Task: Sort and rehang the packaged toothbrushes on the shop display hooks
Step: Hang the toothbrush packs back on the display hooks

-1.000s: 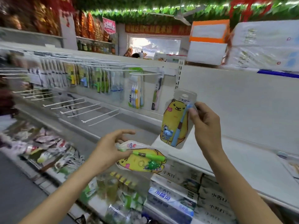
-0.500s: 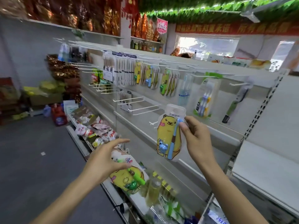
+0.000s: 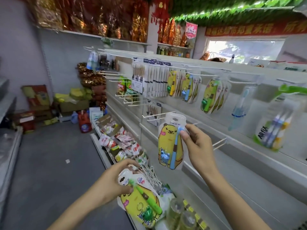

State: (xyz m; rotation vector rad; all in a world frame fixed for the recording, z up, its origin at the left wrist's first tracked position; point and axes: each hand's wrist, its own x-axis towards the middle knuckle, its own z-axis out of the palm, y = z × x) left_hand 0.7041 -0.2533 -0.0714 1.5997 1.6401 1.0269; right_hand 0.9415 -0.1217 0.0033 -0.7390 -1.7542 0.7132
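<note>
Right hand (image 3: pixel 197 146) is pinching a bear-shaped yellow toothbrush pack with a blue brush (image 3: pixel 171 143) by its upper right edge, thumb and fingers clamped on the plastic, holding it upright in front of the white display rack (image 3: pixel 249 163). Its hang hole is at the top, right near the tip of a bare white hook (image 3: pixel 159 114), but I honestly can't tell if it's touching it. Left hand (image 3: pixel 114 181) is lower down, fingers curled round the top of a second bear pack, this one with a green brush (image 3: pixel 141 201), tilted so the hang tab points up-left and the bear lies diagonally. That pack is hovering over the bottom shelf, just above some clear bottles of yellowish liquid (image 3: pixel 179 213). Up on the top row of hooks there's a bunch of the same bear packs already hanging: a green-brush group (image 3: pixel 172 83), a blue-brush group (image 3: pixel 188 88) right beside it, then another green-brush group (image 3: pixel 211 97) further right. Past those hangs a single clear-packed blue toothbrush (image 3: pixel 239 108) and a multi-brush pack with a green header (image 3: pixel 277 128), both blurry. Left of the bears is a row of white carded packs (image 3: pixel 154 80). The lower shelf has a heap of small red-and-white sachets (image 3: pixel 119 140).
</note>
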